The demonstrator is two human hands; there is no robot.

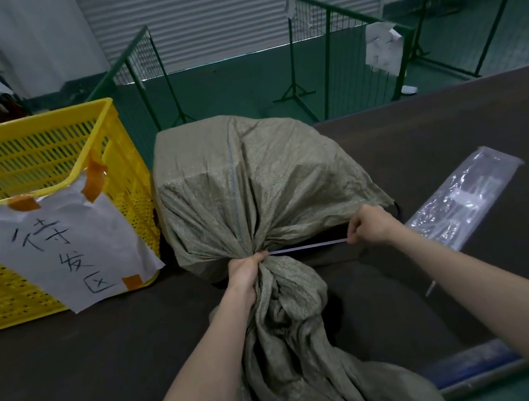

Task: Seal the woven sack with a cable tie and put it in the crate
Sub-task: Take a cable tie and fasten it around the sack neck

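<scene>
A grey-green woven sack (253, 181), bulging with a boxy load, lies on the dark table (76, 375). Its neck is gathered into a bunch, and loose fabric trails toward me. My left hand (246, 267) grips that bunched neck. A thin white cable tie (308, 246) runs taut from the neck to the right. My right hand (369, 223) pinches the tie's free end, about a hand's width from the neck. The yellow slotted crate (33, 150) stands left of the sack, with a taped paper sign (66, 245) on its front.
A clear plastic bag of cable ties (463, 196) lies on the table to the right. One loose tie (430, 288) rests near my right forearm. Green wire-mesh barriers (327, 37) stand on the green floor beyond the table's far edge.
</scene>
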